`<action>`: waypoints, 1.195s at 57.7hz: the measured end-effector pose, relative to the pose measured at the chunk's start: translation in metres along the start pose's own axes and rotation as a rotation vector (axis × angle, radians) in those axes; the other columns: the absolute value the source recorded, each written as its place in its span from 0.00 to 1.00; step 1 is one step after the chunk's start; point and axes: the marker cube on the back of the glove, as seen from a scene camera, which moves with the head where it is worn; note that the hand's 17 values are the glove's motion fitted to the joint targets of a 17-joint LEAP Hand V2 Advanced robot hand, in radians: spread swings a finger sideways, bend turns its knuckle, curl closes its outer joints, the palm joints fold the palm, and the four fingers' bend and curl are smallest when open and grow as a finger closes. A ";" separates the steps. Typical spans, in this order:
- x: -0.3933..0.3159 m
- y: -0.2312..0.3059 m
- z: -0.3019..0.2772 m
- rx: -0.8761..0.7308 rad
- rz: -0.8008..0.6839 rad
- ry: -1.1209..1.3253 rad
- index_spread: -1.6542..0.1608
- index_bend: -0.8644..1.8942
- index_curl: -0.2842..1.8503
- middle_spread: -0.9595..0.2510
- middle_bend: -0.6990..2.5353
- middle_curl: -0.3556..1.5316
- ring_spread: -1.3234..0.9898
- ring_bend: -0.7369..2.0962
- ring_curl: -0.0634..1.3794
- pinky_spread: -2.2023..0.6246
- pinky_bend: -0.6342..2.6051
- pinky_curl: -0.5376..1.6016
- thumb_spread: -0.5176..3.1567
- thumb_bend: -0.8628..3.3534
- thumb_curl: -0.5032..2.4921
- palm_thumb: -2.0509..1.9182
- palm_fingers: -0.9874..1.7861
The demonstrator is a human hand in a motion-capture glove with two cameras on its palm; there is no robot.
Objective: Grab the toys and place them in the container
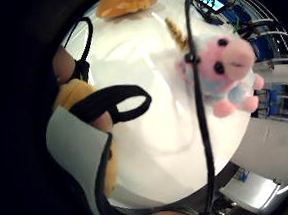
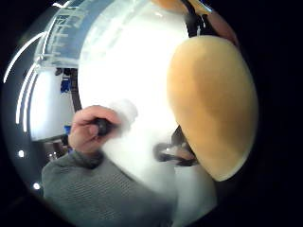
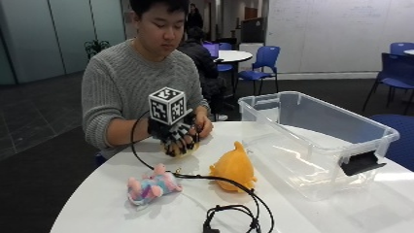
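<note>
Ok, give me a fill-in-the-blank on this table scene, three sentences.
1. The gloved hand grips a tan toy just above the ____.
2. The clear container holds ____ toys so far.
3. Between the unicorn and the container lies an ____ plush.

Missing words: table; no; orange

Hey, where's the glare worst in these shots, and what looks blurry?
Thumb side palm view: the white table is blown out and the yellow toy is a soft blur. Little finger side palm view: tabletop glare, but the pink plush is clear. Outside view: even light.
</note>
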 end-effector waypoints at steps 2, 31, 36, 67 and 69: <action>-0.001 0.001 -0.018 0.020 -0.008 -0.010 0.72 0.36 0.23 0.62 0.39 0.41 0.42 0.62 0.33 0.68 0.54 0.42 0.50 0.24 0.32 0.64 0.57; -0.045 -0.018 -0.167 0.276 -0.124 0.000 0.72 0.37 0.24 0.59 0.40 0.48 0.40 0.63 0.36 0.67 0.56 0.42 0.46 0.22 0.38 0.65 0.56; -0.078 -0.045 -0.187 0.298 -0.222 -0.055 0.72 0.37 0.24 0.59 0.40 0.49 0.40 0.63 0.37 0.67 0.56 0.42 0.47 0.22 0.38 0.65 0.55; -0.258 -0.284 -0.113 0.079 -0.332 -0.122 0.72 0.38 0.28 0.59 0.39 0.53 0.40 0.62 0.37 0.69 0.55 0.41 0.51 0.21 0.39 0.63 0.50; -0.263 -0.288 -0.101 0.052 -0.326 -0.087 0.72 0.37 0.28 0.59 0.39 0.53 0.40 0.62 0.37 0.69 0.55 0.41 0.51 0.21 0.39 0.63 0.50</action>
